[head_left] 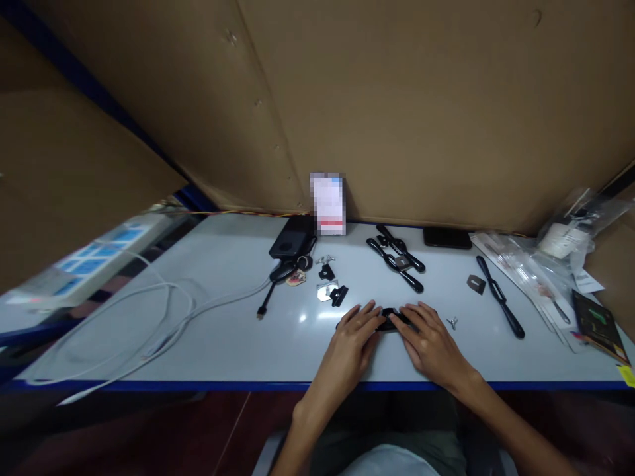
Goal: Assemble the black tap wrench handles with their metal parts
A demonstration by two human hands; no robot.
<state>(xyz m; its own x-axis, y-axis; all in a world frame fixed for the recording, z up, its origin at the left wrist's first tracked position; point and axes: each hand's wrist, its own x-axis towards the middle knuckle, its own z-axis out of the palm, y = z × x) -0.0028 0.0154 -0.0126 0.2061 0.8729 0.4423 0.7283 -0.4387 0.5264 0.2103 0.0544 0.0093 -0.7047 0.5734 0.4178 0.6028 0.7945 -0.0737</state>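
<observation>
Black two-handled tool (pixel 389 322), one, lying low over the near edge of the table (pixel 223 354), between and beneath the hands; the left hand (pixel 353 332) is folded over its left end, the right hand (pixel 429 339) over its right; both grips look narrow, holding the tool, though how firmly cannot be told; its ends are mostly hidden; judged stiff, modest in weight, hard to break, slippery where glossy; best held by the handles, clear of the middle.

Wing screw (pixel 452 322), silvery, near the right hand; similar black tool (pixel 504 305), slim, round-ended, beside a dark slotted plate (pixel 476 284), flat and angular; pair of black tools (pixel 394 264), set close together beyond the hands; shiny plate (pixel 325 291), mirror-like, beside a black shaped piece (pixel 338 295).

Farther out: black phone (pixel 447 237), smooth slab; clear packaging (pixel 528 274), thin, crinkled plastic; white cable (pixel 186 311), pliant, loosely looped; brown board (pixel 421 112), matt, upright behind all.
</observation>
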